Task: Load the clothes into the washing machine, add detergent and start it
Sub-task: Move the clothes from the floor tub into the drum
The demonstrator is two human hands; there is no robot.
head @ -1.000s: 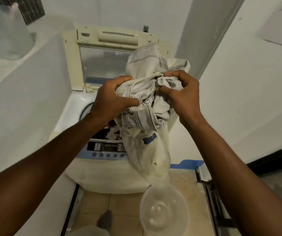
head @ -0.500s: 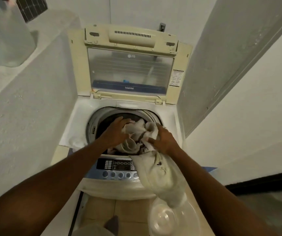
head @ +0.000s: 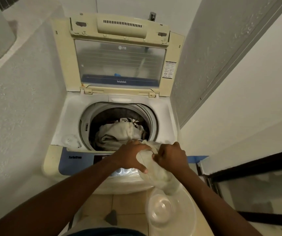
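Observation:
A cream top-loading washing machine (head: 68,126) stands in front of me with its lid (head: 119,53) raised upright. Its drum (head: 119,132) holds white and patterned clothes. Part of a whitish garment (head: 155,172) trails out of the drum, over the control panel (head: 79,159) and down the front. My left hand (head: 130,155) and my right hand (head: 171,156) both grip this hanging part at the machine's front edge, close together. No detergent is in view.
A clear plastic basin (head: 169,212) sits on the tiled floor below the garment's end. White walls close in on the left and right. A dark-framed glass panel (head: 256,184) is at the lower right. A power socket (head: 152,15) is behind the lid.
The garment went from held high in front of me down into the drum. My hands have since pulled back from the drum to the front edge, gripping the hanging part.

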